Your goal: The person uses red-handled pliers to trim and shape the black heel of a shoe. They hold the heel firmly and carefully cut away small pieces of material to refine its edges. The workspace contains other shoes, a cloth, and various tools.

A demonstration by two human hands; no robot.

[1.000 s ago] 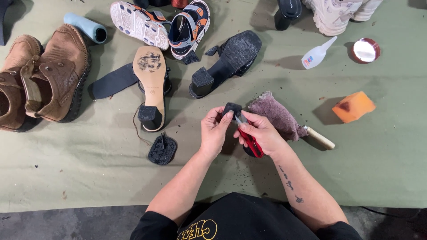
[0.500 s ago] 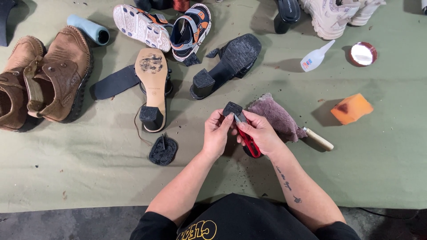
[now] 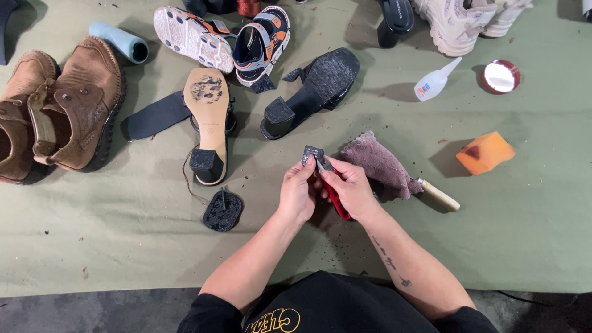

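Both hands meet over the middle of the green-covered table (image 3: 123,259), much where they were a second ago. The left hand (image 3: 298,191) pinches a small dark heel tip (image 3: 312,155) between thumb and fingers, holding it up just above the cloth. The right hand (image 3: 350,188) is closed around a red-handled tool (image 3: 336,200), its working end pressed against the heel tip; the handle pokes out below the palm. Compared with the earlier views, the hands and the piece keep almost the same pose; the grip looks barely shifted, and nothing on the table has moved.

Just behind the right hand lies a brownish rag (image 3: 376,163), draped over a wooden-handled tool (image 3: 438,195). To the left, near the left hand, a loose black heel cap (image 3: 222,211) sits on the cloth, beside a tan-soled heeled shoe (image 3: 208,123) lying sole up. A black heeled shoe (image 3: 311,89) lies further back, also sole up. An orange sponge block (image 3: 485,153) rests well off to the right, with a small glue bottle (image 3: 435,80) and a round tin (image 3: 500,76) beyond it. A pair of brown shoes (image 3: 55,111) lies at the far left.
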